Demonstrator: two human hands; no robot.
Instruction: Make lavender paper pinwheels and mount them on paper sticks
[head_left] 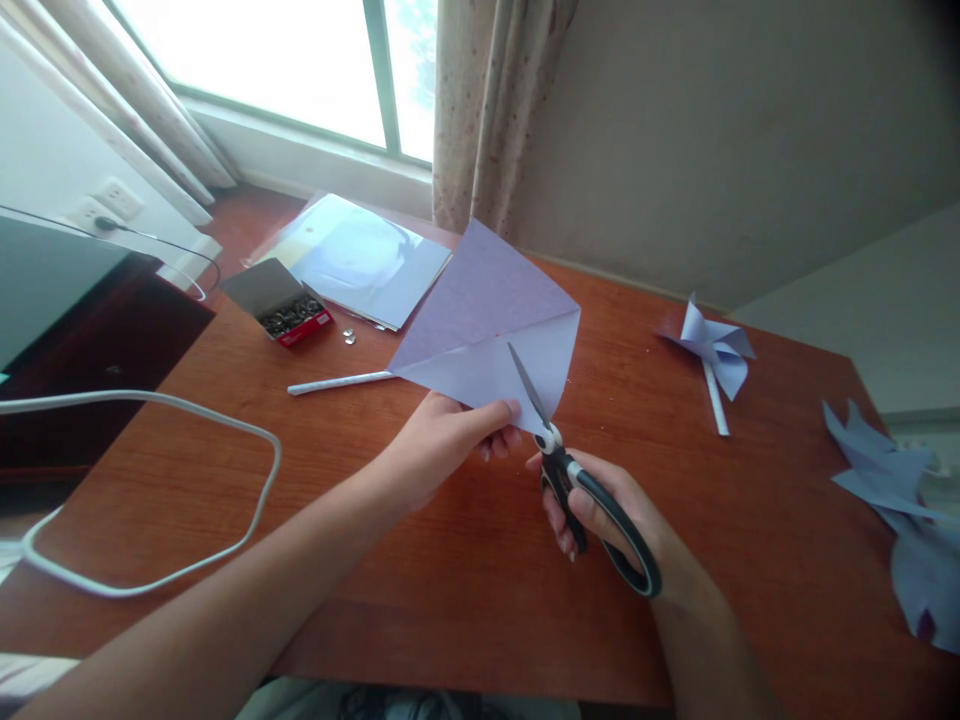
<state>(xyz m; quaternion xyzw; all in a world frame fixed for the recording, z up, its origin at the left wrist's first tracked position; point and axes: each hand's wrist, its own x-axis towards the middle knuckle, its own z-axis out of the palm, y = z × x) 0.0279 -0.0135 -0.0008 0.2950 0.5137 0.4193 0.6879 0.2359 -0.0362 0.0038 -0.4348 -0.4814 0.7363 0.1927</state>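
Note:
A square of purple paper (487,290) with a diagonal crease is held up over the table, its lower part lighter in tone. My left hand (469,425) pinches its lower edge, thumb on top and fingers beneath. In my right hand (600,500) is a pair of scissors (553,445) with black and grey handles. One blade lies over the paper near its bottom corner, pointing up and left; the other blade is hidden behind the sheet. Under the paper's left corner, a rolled paper stick (337,383) lies on the table.
On the wooden table (360,560), an open box of thumbtacks (296,318) sits beside loose tacks (349,337) and a plastic sleeve of paper (360,250). A paper pinwheel (712,350) lies right, more folded paper (885,480) at far right. A white cable (274,460) loops at left.

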